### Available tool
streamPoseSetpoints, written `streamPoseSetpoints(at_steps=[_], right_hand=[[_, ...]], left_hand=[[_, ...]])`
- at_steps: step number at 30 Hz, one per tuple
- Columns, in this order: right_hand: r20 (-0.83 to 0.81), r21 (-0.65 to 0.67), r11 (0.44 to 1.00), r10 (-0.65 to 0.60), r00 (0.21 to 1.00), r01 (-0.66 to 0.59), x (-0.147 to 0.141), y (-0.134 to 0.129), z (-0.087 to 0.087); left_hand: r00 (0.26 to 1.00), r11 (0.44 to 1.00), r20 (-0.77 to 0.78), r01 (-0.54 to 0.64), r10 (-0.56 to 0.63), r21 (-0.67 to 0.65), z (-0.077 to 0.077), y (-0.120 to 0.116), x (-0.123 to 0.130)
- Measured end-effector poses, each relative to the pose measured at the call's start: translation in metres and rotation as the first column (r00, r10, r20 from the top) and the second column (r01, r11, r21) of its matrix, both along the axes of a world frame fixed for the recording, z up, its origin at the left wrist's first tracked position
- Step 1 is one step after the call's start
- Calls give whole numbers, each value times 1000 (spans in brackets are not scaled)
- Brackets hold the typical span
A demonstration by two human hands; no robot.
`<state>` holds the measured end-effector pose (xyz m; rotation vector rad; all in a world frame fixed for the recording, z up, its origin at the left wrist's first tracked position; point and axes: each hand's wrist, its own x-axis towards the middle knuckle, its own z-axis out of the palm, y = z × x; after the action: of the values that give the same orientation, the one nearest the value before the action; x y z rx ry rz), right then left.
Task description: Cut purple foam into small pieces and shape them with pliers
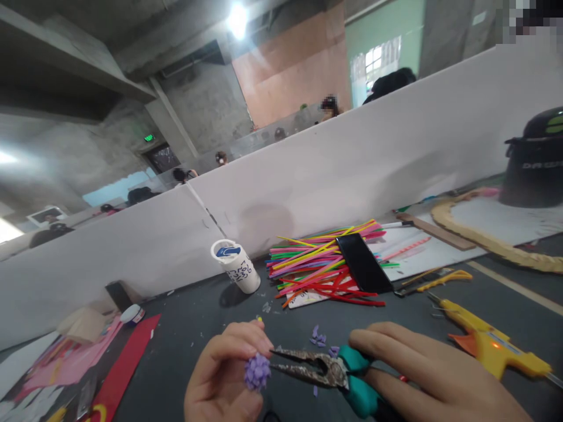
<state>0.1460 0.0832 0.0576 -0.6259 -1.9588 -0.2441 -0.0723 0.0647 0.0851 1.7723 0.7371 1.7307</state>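
Between the curled fingers and thumb of my left hand [213, 366] is a small round purple flower head [257, 373] made of many short petal-like pieces. A yellow tip pokes up behind those fingers. My right hand [426, 369] is wrapped round the teal handles of a pair of needle-nose pliers [336, 373]. The plier jaws are spread, their worn tips pointing left right beside the flower head; whether they touch it I cannot tell. Loose purple pieces [317, 337] lie on the dark table [176, 340] behind the pliers.
Behind the hands lie a bundle of coloured stems [303, 264], a black phone [365, 264] and a white cup [240, 272]. A yellow glue gun [488, 340], its light lit, rests at right. Red paper [127, 363] is at left. A white partition [329, 176] borders the table.
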Motion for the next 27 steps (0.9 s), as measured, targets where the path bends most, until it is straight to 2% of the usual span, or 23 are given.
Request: streamPoseSetpoints(at_steps=[13,22,27], right_hand=[[16,57,996,-63,998,62,-2,-6,-4],[30,89,993,-86,996,83,-5,-4,-2],[41,105,990,-95,995,91,-4,-5,-5]], left_hand=[[998,998,12,-61,62,-11,1,-1,2],[999,999,7,-42,42,14,0,0,1],[993,994,51,-104,105,-21,0,0,3]])
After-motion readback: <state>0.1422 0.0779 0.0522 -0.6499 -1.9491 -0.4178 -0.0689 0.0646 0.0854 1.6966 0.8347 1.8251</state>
